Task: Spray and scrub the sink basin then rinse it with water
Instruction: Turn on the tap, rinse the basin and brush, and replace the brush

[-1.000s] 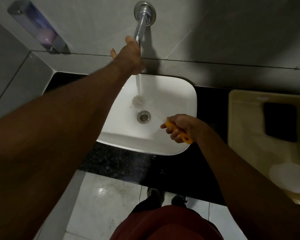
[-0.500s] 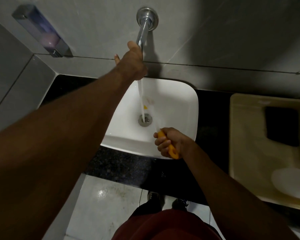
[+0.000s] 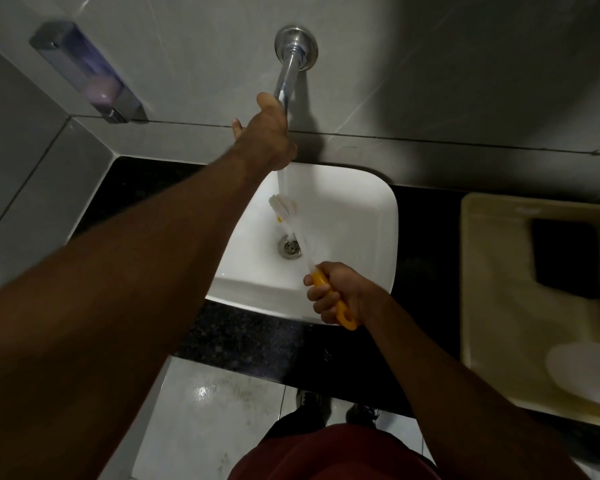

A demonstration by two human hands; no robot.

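Note:
A white square sink basin (image 3: 357, 220) sits on a black counter, its metal drain (image 3: 289, 247) near the middle. A chrome wall tap (image 3: 289, 72) reaches out over it, and my left hand (image 3: 267, 133) grips the tap's outer end. Water (image 3: 284, 178) streams down from under that hand. My right hand (image 3: 336, 292), at the basin's front rim, is shut on the orange handle of a scrub brush (image 3: 329, 292). The brush's white bristle head (image 3: 283, 207) is in the water stream above the drain.
A soap dispenser (image 3: 90, 74) hangs on the wall at the upper left. On the counter to the right stands a cream tray (image 3: 492, 258) holding a dark sponge (image 3: 565, 258) and a white round object (image 3: 582, 372). Below are the black counter edge (image 3: 243, 337), floor tiles and my shoes.
My right hand drew back toward the basin's front rim. The brush head moved up into the water stream. My left hand stayed on the tap.

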